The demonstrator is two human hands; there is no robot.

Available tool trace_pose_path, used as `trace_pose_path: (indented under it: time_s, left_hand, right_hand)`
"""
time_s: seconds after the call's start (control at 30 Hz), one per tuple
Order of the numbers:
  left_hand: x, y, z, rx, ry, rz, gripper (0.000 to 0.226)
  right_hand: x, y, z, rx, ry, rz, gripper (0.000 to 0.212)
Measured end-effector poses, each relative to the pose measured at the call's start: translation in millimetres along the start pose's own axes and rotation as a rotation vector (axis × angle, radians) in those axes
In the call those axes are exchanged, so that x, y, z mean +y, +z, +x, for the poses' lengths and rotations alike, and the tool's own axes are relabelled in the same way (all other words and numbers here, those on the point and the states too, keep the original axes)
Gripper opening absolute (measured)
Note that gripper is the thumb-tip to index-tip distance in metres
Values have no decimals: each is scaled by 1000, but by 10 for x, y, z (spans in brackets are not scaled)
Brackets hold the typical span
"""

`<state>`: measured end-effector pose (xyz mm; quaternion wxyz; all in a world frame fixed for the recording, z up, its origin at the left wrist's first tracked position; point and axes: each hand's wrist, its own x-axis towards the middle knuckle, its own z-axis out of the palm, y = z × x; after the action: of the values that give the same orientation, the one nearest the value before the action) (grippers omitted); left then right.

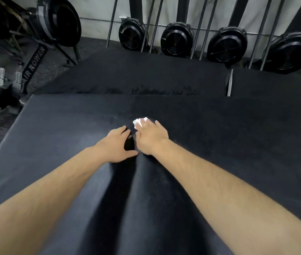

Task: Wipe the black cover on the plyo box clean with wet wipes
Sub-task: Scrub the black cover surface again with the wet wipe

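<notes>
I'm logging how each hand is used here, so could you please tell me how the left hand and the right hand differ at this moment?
The right hand presses a white wet wipe under its fingers; the left hand has nothing beneath it but the black cover. The right hand reaches farther from the person; the left hand sits nearer. Both rest palm-down on the cover, side by side.

I see the black cover (219, 135) as matt vinyl, smooth, with a faint sheen. The wet wipe (138, 122) is soft and white, cloth or paper, I cannot tell. The fan housings (227, 45) look like glossy black plastic, and the rails (112, 24) like dull grey metal.
</notes>
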<state>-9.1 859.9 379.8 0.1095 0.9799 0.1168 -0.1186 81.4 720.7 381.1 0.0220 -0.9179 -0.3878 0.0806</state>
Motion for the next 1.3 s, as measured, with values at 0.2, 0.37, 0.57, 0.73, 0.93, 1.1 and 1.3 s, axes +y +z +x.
trace_pose_path:
  time_s: [0.2, 0.37, 0.57, 0.73, 0.93, 1.1, 1.3]
  left_hand:
    - [17, 32, -188, -27, 4, -58, 97]
    - [84, -15, -197, -81, -21, -9, 92]
    - [128, -48, -354, -103, -62, 28, 77]
    - [262, 233, -806, -64, -29, -72, 62]
    - [306, 367, -894, 34, 28, -164, 54]
    - [231, 441, -1032, 51, 26, -219, 52]
    - [368, 390, -1087, 44, 3, -161, 53]
  right_hand:
    - [-128, -34, -385, 52, -42, -31, 53]
    - [-58, 228, -776, 56, 4, 29, 54]
    - [-11, 235, -427, 80, 36, 99, 52]
    - [-304, 313, -1221, 74, -28, 111, 54]
    - [-217, 139, -637, -35, -15, 60, 53]
    - [-428, 162, -1091, -8, -85, 24, 53]
    - [-60, -6, -837, -85, -25, 26, 53]
